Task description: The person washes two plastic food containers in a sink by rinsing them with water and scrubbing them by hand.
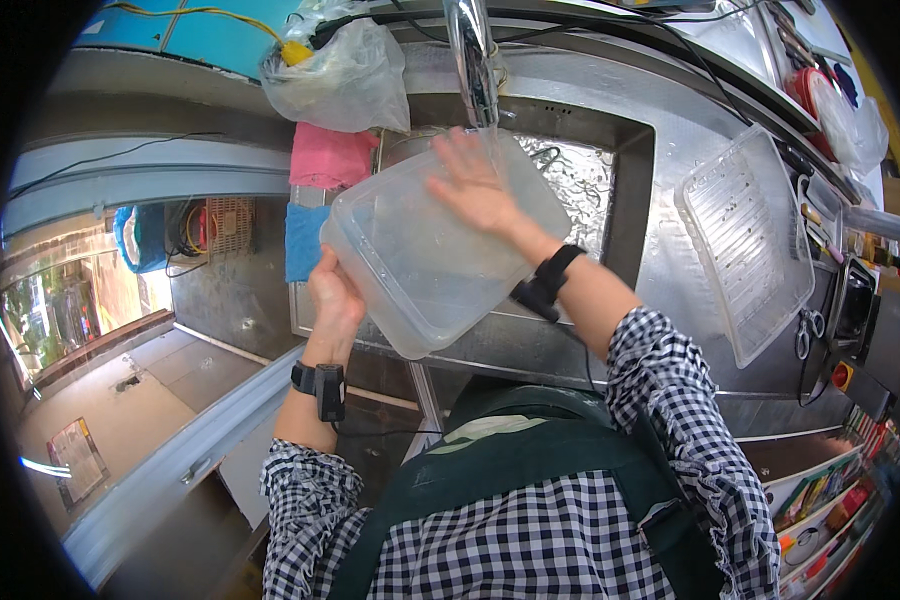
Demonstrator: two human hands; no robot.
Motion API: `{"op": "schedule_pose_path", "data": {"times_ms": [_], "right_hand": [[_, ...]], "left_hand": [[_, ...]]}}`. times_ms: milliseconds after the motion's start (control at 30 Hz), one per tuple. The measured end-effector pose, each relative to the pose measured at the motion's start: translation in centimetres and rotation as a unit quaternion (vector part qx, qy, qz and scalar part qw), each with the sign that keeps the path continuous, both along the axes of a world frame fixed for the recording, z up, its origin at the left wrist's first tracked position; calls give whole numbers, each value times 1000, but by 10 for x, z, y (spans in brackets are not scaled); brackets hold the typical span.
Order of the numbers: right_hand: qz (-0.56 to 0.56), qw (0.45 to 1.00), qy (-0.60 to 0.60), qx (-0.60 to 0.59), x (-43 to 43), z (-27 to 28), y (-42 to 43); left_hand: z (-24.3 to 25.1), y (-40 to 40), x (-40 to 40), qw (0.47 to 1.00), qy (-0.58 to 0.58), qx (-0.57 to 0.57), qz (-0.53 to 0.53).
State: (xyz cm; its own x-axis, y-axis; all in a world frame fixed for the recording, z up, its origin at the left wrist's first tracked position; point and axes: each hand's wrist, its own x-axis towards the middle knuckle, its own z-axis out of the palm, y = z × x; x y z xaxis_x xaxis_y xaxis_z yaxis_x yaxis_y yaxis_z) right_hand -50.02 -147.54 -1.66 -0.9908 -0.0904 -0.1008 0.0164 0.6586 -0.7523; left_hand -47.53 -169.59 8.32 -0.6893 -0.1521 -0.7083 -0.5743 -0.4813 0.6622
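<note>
A clear rectangular plastic container [412, 262] is tilted over the stainless-steel sink [630, 180]. My left hand [335, 289] grips its lower left edge; some of those fingers are hidden behind the plastic. Flat against its upper face or just above it, my right hand [471, 184] has its fingers spread, holding nothing. Directly above those fingers is the chrome faucet [472, 67], with water running from its spout. Rippling water covers the visible part of the sink floor.
A pink cloth [334, 156] and a blue cloth [304, 244] lie left of the sink. On the right counter sit a ribbed clear plastic tray [750, 240] with droplets and a pair of scissors [808, 332]. A plastic bag [345, 79] stands at the back left.
</note>
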Motion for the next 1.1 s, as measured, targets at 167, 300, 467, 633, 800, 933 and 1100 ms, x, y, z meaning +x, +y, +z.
{"op": "schedule_pose_path", "data": {"times_ms": [167,300,467,633,800,933,1100], "right_hand": [[-95,987,-127,15,-2,-61,63],[-176,978,-106,26,-3,-81,70],[-11,999,25,22,5,-7,-2],[126,979,158,27,33,85,-44],[228,945,227,-55,78,113,-42],[286,939,165,-94,109,97,1],[117,989,31,90,122,19,73]], "left_hand": [[-15,-15,5,999,8,32,-9],[-2,7,-7,999,9,22,-32],[0,4,-8,998,28,-5,-58],[5,18,-4,997,36,-47,-57],[-18,-11,3,997,22,17,-75],[0,-2,7,1000,20,-8,-8],[18,-23,13,999,-27,-2,20]]}}
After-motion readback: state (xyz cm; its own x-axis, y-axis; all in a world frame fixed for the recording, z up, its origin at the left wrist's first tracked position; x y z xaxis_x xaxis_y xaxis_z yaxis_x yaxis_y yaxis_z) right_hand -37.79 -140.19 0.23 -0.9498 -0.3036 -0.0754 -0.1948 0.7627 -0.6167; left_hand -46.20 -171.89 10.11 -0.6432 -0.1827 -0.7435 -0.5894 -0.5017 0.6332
